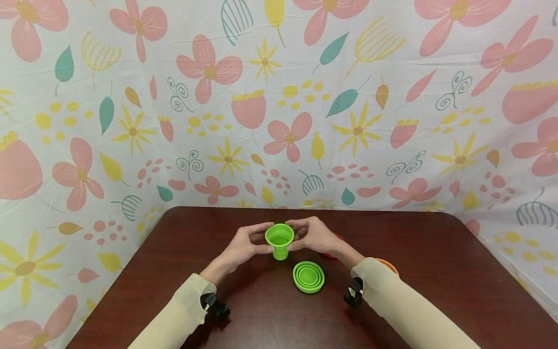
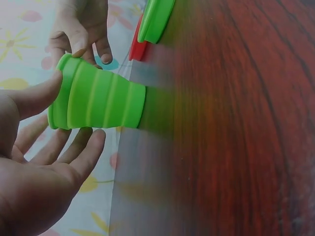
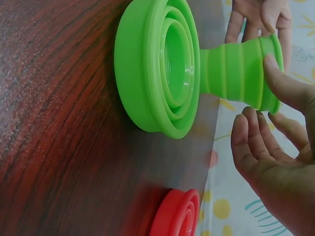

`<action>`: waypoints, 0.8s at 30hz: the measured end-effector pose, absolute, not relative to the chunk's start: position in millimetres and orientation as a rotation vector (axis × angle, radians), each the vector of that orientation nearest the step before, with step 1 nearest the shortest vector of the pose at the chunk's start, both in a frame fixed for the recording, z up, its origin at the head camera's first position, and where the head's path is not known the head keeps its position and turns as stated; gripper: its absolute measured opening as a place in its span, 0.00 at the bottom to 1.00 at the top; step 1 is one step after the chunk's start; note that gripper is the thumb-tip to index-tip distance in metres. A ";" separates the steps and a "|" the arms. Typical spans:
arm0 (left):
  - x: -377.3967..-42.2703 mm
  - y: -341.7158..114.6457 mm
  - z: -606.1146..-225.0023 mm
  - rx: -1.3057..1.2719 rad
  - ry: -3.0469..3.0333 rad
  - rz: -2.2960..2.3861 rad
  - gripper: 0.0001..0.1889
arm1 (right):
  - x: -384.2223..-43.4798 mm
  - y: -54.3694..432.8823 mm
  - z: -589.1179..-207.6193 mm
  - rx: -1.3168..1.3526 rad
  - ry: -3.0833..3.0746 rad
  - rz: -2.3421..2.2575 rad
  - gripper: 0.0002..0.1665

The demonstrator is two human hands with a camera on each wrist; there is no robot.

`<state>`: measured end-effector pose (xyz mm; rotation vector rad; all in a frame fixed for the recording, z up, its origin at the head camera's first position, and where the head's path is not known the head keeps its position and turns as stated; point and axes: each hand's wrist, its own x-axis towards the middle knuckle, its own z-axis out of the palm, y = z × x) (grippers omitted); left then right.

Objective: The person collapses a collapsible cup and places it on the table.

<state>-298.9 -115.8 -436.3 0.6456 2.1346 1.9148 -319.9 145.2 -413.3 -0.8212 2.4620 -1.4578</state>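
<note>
An expanded green collapsible cup [image 1: 280, 238] with a stepped, ringed wall is upright, its wide rim on top and its narrow base close to the table. My left hand [image 1: 241, 246] holds its left side, with the thumb near the rim and the fingers along the far side. On the other side my right hand [image 1: 316, 236] grips it near the rim between thumb and fingers. The right wrist view shows the same cup [image 3: 236, 71] from its right. In front of it, slightly right, a second green cup [image 1: 308, 277] lies folded flat into nested rings.
A folded red cup [image 3: 174, 216] sits beyond the right forearm, mostly hidden in the head view. An orange rim [image 1: 387, 265] shows behind the right sleeve. The dark wooden table [image 1: 261, 315] meets a flower-printed cloth [image 1: 287, 184] at the back and sides.
</note>
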 end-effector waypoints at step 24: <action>-285.7 -110.9 -424.6 0.692 2.109 1.956 0.34 | -302.2 156.1 -403.0 -0.943 2.472 -1.499 0.39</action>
